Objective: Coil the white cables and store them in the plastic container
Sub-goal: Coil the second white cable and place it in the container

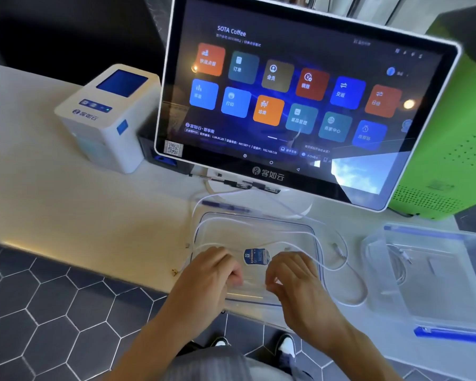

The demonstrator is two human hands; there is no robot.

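Observation:
A long white cable (353, 272) lies in loose loops across a flat clear plastic lid (259, 224) with a blue label, at the counter's front edge. My left hand (215, 273) and my right hand (291, 279) hover close together over the lid, fingers curled, each pinching a stretch of this cable. One cable end with a plug (338, 250) rests to the right of the lid. The clear plastic container (429, 306) with blue latches stands at the right, and another white cable (399, 268) lies inside it.
A large touchscreen terminal (294, 97) stands just behind the lid, with thin cables running under its base. A white receipt printer (107, 116) sits at the back left, a green perforated box (456, 138) at the back right. Below the counter edge is dark hexagon-tiled floor (39, 298).

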